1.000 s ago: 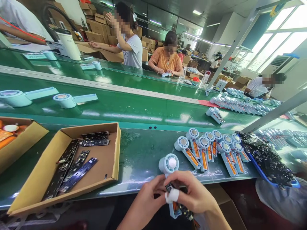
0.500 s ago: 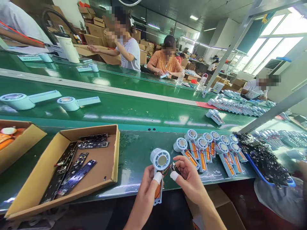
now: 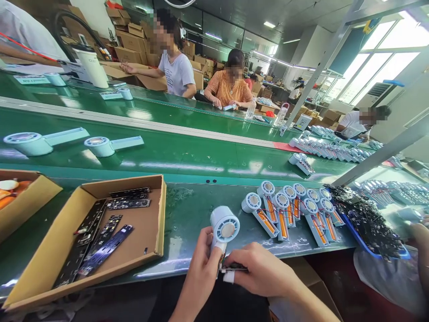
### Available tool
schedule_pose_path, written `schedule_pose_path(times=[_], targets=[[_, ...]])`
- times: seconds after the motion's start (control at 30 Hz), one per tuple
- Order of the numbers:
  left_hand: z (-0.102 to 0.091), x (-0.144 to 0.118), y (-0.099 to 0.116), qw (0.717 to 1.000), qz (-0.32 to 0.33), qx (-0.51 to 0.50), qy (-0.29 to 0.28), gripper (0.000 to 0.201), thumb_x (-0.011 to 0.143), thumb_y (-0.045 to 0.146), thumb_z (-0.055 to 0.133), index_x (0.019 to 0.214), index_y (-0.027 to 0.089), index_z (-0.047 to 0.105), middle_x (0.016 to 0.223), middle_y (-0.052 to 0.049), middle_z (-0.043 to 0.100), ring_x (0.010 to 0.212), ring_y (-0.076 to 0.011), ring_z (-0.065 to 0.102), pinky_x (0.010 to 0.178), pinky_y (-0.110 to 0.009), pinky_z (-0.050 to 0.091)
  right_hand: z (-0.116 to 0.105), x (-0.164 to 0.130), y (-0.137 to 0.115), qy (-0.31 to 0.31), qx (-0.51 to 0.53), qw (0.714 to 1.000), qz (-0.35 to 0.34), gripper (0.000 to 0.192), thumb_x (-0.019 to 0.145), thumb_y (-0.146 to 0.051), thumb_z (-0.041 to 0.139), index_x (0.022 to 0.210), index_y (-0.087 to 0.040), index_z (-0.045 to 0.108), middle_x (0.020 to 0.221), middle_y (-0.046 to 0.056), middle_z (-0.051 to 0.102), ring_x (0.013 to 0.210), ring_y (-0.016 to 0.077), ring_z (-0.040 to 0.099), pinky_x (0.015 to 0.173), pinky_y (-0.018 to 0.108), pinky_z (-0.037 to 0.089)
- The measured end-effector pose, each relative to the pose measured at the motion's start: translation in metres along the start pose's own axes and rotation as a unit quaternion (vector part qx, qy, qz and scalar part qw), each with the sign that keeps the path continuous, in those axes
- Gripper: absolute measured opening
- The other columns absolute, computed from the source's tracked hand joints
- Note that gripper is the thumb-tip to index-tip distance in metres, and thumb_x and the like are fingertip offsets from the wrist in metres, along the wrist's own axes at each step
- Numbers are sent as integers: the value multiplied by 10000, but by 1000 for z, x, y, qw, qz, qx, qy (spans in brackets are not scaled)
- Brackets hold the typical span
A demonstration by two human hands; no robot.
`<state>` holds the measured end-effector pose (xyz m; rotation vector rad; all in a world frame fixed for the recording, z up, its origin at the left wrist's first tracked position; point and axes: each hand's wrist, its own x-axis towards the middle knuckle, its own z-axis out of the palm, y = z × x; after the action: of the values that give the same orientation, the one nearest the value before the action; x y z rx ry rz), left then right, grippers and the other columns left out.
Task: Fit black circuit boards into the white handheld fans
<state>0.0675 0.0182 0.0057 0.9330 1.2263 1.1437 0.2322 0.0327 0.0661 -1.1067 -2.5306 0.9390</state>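
My left hand (image 3: pixel 203 264) is closed around the handle of a light-blue handheld fan (image 3: pixel 225 223), its round head upright and facing me. White tape covers the left thumb and hides part of the handle. In my right hand (image 3: pixel 256 268), a small dark circuit board (image 3: pixel 236 268) is pinched between fingers and thumb, its end close against the fan's open handle. Whether the board touches the handle I cannot tell. A white covering is on the right thumb too. To the right lie several open fan bodies (image 3: pixel 281 201) with orange batteries and red wires.
A cardboard tray (image 3: pixel 160 214) with black circuit boards (image 3: pixel 107 246) stands on the left. A blue tray (image 3: pixel 362 248) heaped with boards is at the right, near a co-worker's hand (image 3: pixel 420 237). Fan housings (image 3: pixel 100 146) lie on the green conveyor (image 3: pixel 187 154). People sit across it.
My right hand has moved down and left, bringing the circuit board to the fan's handle. The fan's head has tilted slightly. A person across has lowered a raised hand.
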Motion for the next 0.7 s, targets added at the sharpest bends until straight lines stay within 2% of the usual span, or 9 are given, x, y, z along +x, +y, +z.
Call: schedule_pose_path(times=[0.07,0.17,0.23,0.33,0.43,0.57,0.63,0.7], targets=[[0,-2,2,998,-16,-58,-23,300,886,464,540,1065,225,571,815,17,618,686,-154,565,615,-253,467,9,4,4,6,133,991,26,247,971,-289,545,760,-196,633,622,-19,646,544,121,566,537,215,357],[0,-5,3,989,-39,-134,-48,388,898,549,479,1094,227,574,817,9,628,693,-165,589,609,-264,477,26,9,11,29,290,953,84,431,1011,-473,491,693,-190,561,546,-37,565,473,87,473,496,196,345],[0,-8,2,986,-45,-151,-48,407,899,554,488,1134,233,572,873,-10,656,786,-189,636,646,-272,500,36,10,13,57,360,925,105,521,989,-608,469,675,-194,505,498,-54,492,428,70,384,459,197,303],[0,-10,-3,991,-22,-126,-32,412,872,452,581,1225,240,558,1125,-64,687,1028,-234,659,772,-291,539,46,12,15,102,434,887,120,592,933,-734,452,653,-212,430,445,-84,388,392,58,290,418,202,242],[0,-10,-9,997,4,-69,-37,481,857,449,631,1276,237,529,1261,-92,666,1155,-255,639,881,-309,542,48,14,13,126,459,869,139,604,911,-763,453,645,-223,400,439,-92,356,384,56,273,396,202,215],[1,-7,-11,999,9,-5,-32,515,876,566,582,1246,210,539,1232,-115,683,1206,-273,627,985,-352,511,45,12,6,142,430,879,149,569,946,-707,462,668,-212,425,451,-88,372,398,59,299,410,198,230],[3,-6,-9,1000,11,14,3,494,888,576,543,1218,209,559,1203,-113,691,1182,-275,632,964,-357,515,47,8,2,169,428,874,152,504,955,-657,503,741,-202,468,490,-89,397,428,66,328,430,194,257],[5,-6,-8,999,21,34,35,435,899,542,526,1175,210,577,1132,-99,705,1060,-259,667,881,-343,536,53,2,-1,202,422,872,146,391,948,-578,584,924,-191,538,611,-61,511,526,87,442,507,193,362]])
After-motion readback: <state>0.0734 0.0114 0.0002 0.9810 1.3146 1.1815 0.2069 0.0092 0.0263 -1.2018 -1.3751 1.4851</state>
